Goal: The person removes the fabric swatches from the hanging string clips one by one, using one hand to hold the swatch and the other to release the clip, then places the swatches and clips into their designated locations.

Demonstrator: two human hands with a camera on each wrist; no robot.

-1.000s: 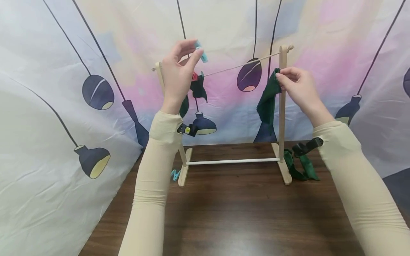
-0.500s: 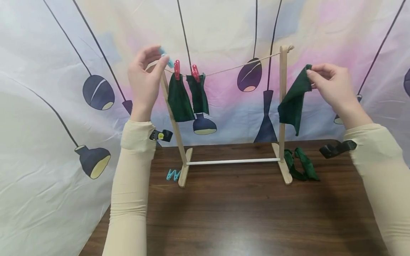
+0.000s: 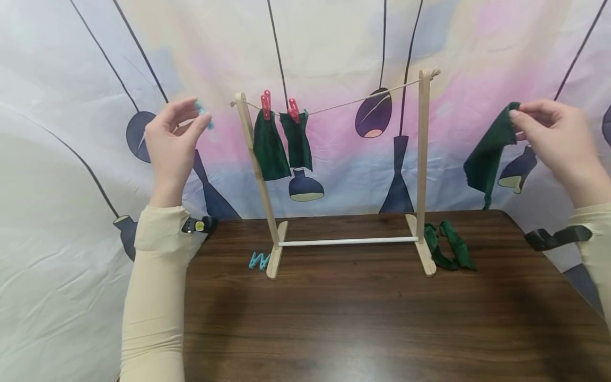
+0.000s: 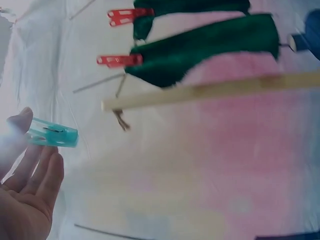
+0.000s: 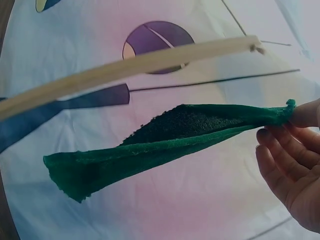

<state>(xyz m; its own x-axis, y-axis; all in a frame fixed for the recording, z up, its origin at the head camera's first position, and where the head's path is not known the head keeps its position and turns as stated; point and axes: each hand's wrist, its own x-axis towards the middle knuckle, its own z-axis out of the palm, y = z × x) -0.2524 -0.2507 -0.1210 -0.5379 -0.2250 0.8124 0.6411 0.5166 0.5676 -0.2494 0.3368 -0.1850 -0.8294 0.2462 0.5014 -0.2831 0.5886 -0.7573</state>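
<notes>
The rack stands on the desk, before the hanging backdrop. Its cord runs between the tops of the two posts; its crossbar joins them low down. Near the left post, a first cloth hangs from the cord under one clip, with a second cloth just to its right under another clip. Loose clothespins lie left of the left foot; spare cloth lies just right of the right foot. The left hand, with a held peg, is left of the rack; the right hand is right of it, a held cloth hanging from its fingers.
</notes>
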